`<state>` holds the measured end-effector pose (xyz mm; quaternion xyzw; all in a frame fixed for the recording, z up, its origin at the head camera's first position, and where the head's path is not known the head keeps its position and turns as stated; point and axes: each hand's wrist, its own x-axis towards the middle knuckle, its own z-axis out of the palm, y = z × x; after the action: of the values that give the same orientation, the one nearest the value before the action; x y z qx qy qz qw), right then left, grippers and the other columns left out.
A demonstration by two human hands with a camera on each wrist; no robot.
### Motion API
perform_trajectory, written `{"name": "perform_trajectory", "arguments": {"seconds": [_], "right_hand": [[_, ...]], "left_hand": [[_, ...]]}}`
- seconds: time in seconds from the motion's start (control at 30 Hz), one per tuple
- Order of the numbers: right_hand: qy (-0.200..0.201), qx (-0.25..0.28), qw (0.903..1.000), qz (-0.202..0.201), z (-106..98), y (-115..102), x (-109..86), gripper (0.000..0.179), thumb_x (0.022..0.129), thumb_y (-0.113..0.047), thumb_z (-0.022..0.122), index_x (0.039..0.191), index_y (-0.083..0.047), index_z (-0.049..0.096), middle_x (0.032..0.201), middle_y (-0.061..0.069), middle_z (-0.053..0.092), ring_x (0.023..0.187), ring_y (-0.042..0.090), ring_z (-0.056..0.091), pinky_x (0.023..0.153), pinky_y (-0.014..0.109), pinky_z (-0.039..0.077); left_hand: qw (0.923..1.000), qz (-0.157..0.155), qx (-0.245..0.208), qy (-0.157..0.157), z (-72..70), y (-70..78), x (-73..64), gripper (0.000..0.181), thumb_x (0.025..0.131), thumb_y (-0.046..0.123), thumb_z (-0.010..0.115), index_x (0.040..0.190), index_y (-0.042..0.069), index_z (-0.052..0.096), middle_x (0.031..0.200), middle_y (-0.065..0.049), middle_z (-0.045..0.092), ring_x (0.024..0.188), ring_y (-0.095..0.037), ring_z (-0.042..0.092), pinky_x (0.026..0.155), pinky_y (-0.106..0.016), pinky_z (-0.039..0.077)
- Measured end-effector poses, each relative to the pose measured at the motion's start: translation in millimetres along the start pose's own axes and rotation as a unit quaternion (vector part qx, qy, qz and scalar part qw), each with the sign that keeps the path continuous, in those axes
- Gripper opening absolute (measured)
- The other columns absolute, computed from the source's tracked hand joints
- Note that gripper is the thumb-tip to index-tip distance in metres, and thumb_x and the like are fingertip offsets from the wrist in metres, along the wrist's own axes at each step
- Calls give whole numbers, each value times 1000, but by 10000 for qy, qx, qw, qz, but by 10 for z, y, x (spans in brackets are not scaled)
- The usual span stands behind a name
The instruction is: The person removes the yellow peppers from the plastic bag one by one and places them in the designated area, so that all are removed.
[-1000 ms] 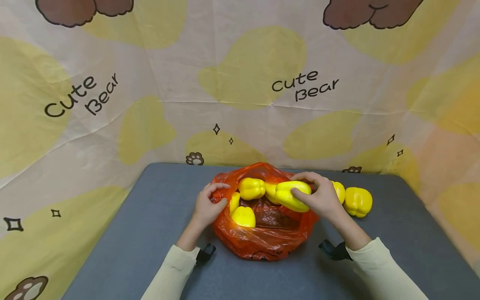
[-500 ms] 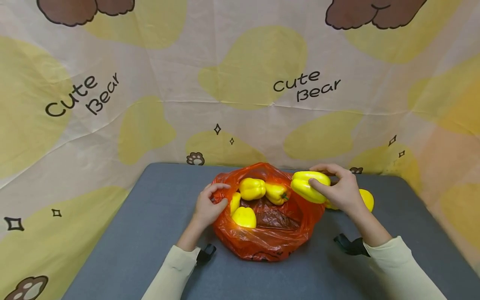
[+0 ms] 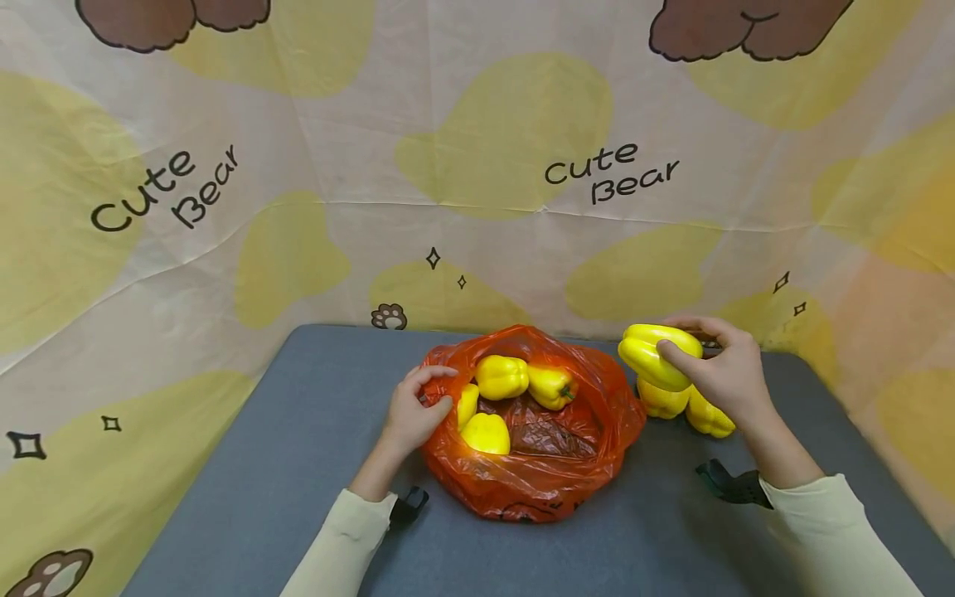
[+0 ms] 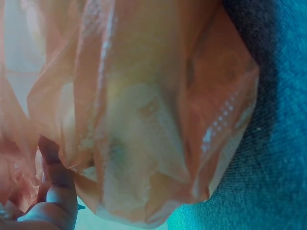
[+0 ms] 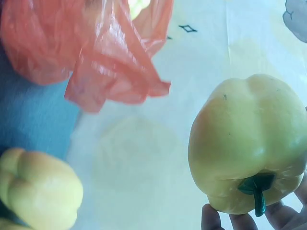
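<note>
Pepper (image 3: 643,353) in right grip (image 3: 731,373)

Seven yellow peppers (image 3: 501,377) are showing: four inside one red bag (image 3: 522,489) at lower centre, three at the lower right.

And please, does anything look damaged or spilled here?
No spill shows. Only the pepper in the right hand looks slightly odd: small dark specks mark its smooth skin, though I cannot tell whether that is damage.

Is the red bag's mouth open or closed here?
Open. The head view shows the red bag gaping wide, with four yellow peppers visible inside and the left hand at its rim.
</note>
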<state>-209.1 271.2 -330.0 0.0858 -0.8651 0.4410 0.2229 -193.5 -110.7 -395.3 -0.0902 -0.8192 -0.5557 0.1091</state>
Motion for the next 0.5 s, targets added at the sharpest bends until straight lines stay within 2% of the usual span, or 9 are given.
{"name": "perform_trajectory", "arguments": {"seconds": [0.23,0.5], "right_hand": [[193,-26,9986,495,-158,125,25,33,82,-22,75,111,-7,70,93,-29,60,82,-3,55,60,11,46],[493,-221,9927,1080,-357,311,20,38,83,-30,74,113,-7,67,93,-32,56,85,-2,51,61,9,43]], "left_hand": [[10000,9,58,55,-12,-9,-5,29,79,-6,65,108,0,68,113,-21,60,96,-30,59,80,-26,51],[9999,40,113,113,-6,2,-7,29,78,-7,66,106,0,68,111,-20,61,96,-30,59,83,-36,52]]}}
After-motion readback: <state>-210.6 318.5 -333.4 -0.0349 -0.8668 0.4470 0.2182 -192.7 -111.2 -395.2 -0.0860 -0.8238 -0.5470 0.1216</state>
